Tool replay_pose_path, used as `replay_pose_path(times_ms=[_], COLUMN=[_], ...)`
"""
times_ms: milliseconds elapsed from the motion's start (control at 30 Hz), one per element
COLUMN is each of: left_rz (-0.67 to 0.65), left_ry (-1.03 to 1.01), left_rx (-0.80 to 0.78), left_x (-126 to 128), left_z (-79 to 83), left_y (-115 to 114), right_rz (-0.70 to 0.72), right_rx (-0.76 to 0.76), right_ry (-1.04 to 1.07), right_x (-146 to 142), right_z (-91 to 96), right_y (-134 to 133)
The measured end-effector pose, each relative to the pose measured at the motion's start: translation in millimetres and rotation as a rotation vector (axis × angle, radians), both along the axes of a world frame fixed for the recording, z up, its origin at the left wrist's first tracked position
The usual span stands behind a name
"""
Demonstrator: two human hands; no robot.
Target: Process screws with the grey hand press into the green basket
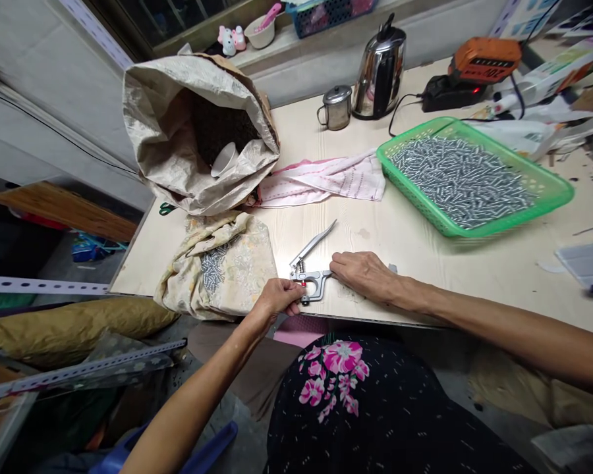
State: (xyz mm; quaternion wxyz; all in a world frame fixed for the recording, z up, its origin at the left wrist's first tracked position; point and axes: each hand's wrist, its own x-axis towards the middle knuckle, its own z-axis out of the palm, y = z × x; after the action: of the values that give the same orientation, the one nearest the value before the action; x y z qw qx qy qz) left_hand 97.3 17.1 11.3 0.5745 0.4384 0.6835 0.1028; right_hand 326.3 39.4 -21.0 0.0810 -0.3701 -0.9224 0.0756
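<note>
Silver snap-fastener pliers (321, 282) lie at the table's front edge, their upper lever (315, 242) raised at a slant. The fingers of my right hand (368, 273) are closed around the pliers' lower handle, which partly disappears under them. My left hand (279, 296) pinches at the jaw end, beside a small red part (304, 287); whatever is between its fingertips is too small to name. Left of that hand, a pile of small silver metal pieces (213, 268) rests on a crumpled yellowish patterned cloth (254, 253).
A green basket (499, 230) full of similar metal pieces stands at the right. Behind the cloth is an open woven sack (148, 131) with a white cup (225, 159) inside. A pink-white towel (326, 178), metal mug (337, 108), kettle (380, 69) and orange battery (484, 59) are farther back.
</note>
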Motion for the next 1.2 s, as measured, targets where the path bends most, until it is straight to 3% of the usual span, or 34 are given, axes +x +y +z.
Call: replay_pose_path(times_ms=[333, 433, 533, 633, 767, 1033, 1100, 1200], left_rz=[0.169, 0.172, 0.180, 0.189, 0.187, 0.115, 0.019, -0.182], left_ry=[-0.060, -0.053, -0.054, -0.050, -0.046, 0.011, 0.116, 0.392], left_rx=[-0.068, -0.079, -0.075, -0.068, -0.063, -0.070, 0.004, 0.439], left_x=[6.4, 8.0, 8.1, 7.4, 7.2, 5.9, 4.9, 9.9], left_z=[4.3, 6.0, 6.1, 5.0, 3.6, 1.9, 2.1, 0.6], left_y=[-7.1, -6.7, -6.9, -8.1, -8.8, -8.9, -13.3, -19.0], right_rz=[0.033, 0.064, 0.054, 0.039, 0.103, 0.115, 0.112, 0.088], right_rx=[-0.110, -0.154, -0.067, 0.006, -0.032, -0.063, -0.088, -0.113], right_ry=[-0.056, -0.064, -0.041, -0.076, -0.114, -0.182, -0.158, -0.107], right_x=[0.1, 2.6, 6.9, 9.7, 8.3, 3.6, 4.9, 6.2], right_z=[6.9, 15.2, 21.5, 20.1, 13.1, 22.7, 22.6, 19.1], right_y=[6.9, 14.4, 28.3, 46.2, 63.4, 59.6, 55.6, 50.0])
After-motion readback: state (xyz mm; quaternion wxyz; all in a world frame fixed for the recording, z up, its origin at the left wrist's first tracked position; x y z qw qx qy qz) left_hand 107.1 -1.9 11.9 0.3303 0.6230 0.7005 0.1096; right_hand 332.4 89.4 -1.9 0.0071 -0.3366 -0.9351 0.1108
